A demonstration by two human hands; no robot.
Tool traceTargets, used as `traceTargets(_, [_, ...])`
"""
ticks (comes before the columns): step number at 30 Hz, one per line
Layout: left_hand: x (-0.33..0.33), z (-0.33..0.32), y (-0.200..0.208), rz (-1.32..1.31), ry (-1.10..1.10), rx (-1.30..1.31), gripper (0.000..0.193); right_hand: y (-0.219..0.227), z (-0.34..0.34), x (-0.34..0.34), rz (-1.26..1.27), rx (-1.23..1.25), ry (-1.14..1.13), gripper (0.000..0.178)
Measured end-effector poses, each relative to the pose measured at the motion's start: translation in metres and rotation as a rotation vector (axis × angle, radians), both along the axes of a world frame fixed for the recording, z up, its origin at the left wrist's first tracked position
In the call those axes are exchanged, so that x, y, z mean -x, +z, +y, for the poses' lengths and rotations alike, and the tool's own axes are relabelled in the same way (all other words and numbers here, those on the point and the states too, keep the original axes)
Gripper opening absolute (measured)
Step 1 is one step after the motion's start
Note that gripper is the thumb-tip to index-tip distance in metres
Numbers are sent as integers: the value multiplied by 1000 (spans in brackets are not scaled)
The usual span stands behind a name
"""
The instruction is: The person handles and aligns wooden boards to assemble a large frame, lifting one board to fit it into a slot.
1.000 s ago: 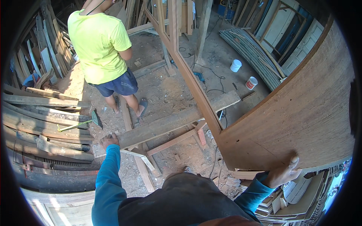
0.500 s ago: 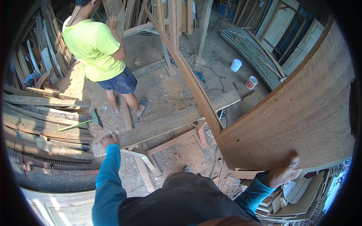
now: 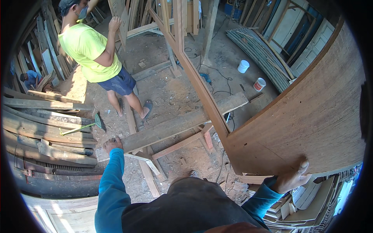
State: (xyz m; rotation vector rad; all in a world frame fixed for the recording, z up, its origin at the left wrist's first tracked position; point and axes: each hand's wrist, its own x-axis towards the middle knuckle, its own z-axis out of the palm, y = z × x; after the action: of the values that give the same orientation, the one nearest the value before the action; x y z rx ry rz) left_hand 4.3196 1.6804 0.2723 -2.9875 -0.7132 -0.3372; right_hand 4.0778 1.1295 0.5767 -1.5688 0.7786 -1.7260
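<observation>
Though the yellow-shirted co-worker (image 3: 89, 54) has leaned left, hand (image 3: 115, 24) raised beside a board (image 3: 119, 11), own work looks undisturbed: left hand (image 3: 112, 144) rests part-curled on the plank (image 3: 167, 129) atop a sawhorse (image 3: 178, 147); right hand (image 3: 292, 181), half-open, at the wooden panel's lower edge, grips unclear.

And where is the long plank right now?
In the head view, the long plank slants across the middle, its left end under the left hand, its right part crossed by the brown frame.
</observation>
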Motion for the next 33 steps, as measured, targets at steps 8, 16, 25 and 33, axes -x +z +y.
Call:
traceTargets(8, [1,-7,13,70,27,53,44,1,4,-3,-28,-14,2,104])
traceTargets(16, [5,-16,25,67,-24,34,42,0,4,-2,-7,-12,-38,102])
traceTargets(25, [1,-10,14,25,11,23,41,0,4,-1,1,-9,-22,104])
traceTargets(33, [-1,-6,7,-11,8,15,42,-1,3,-1,-17,-4,-9,101])
